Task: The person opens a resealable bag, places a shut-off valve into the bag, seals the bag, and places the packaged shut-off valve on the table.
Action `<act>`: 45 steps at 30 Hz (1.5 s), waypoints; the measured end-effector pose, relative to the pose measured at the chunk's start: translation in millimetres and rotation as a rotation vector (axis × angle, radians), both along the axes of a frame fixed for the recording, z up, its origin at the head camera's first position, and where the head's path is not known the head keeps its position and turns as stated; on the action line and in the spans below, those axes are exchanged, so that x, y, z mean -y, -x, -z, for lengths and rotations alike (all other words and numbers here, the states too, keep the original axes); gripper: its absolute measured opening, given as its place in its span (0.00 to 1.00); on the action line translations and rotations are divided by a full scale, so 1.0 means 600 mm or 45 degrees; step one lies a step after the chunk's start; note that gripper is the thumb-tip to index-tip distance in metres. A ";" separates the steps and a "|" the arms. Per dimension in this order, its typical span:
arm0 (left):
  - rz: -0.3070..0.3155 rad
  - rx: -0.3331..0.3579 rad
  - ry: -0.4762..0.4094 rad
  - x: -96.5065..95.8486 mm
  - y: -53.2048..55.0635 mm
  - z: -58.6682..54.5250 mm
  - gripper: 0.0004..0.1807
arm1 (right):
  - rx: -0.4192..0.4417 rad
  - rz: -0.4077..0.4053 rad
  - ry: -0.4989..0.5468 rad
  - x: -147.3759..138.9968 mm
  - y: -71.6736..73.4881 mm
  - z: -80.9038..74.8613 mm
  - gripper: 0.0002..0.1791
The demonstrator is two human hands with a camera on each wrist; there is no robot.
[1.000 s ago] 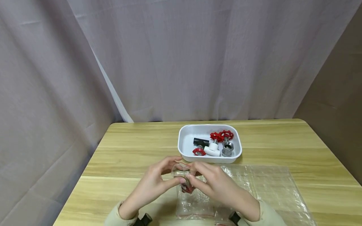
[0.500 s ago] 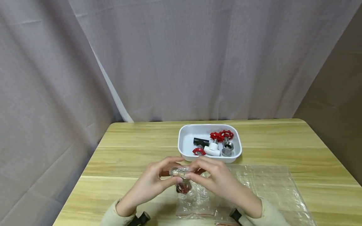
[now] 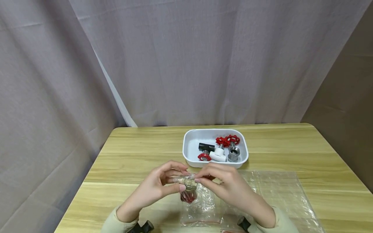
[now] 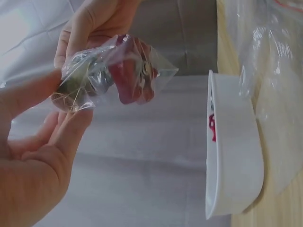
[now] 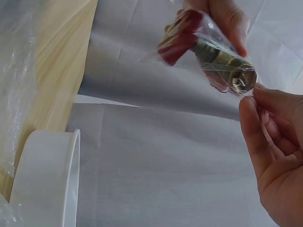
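A brass valve point(image 3: 190, 184) with a red handwheel point(image 3: 188, 196) is wrapped in a clear plastic bag point(image 4: 163, 71). Its handwheel points down toward the table in the head view. My left hand point(image 3: 152, 186) holds the wrapped valve by its brass body, thumb on the near side. From the other side my right hand point(image 3: 224, 181) pinches the bag's film between thumb and index finger, close to the brass end, as the right wrist view shows. The film lies tight and creased around the valve; where the bag's mouth is, I cannot tell.
A white tray point(image 3: 186, 155) behind the hands holds a black tee valve point(image 3: 206, 147), a white tee valve point(image 3: 218, 155) and a metal valve point(image 3: 233, 153), with red handwheels. Flat clear plastic bags point(image 3: 276, 194) lie on the wooden table point(image 3: 131, 145) at front right.
The wrapped valve has turned, so its red handwheel now hangs lower and its brass body shows between the hands. The right hand has drawn slightly away to the right, still pinching film.
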State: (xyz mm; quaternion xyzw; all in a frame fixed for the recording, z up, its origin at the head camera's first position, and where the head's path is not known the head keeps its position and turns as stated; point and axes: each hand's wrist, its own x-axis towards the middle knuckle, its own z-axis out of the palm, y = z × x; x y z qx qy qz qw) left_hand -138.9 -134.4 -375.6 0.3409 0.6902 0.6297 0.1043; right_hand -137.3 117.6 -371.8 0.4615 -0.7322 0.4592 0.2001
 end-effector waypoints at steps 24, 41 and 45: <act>-0.263 -0.184 0.065 -0.019 0.017 -0.014 0.20 | 0.131 0.226 -0.125 0.001 0.007 -0.005 0.08; -0.452 -0.959 0.342 -0.022 0.019 -0.026 0.30 | -0.075 0.225 0.057 0.006 0.018 -0.004 0.17; -0.510 -1.031 0.261 -0.023 0.021 -0.027 0.29 | -0.074 0.268 0.022 0.003 0.017 -0.009 0.19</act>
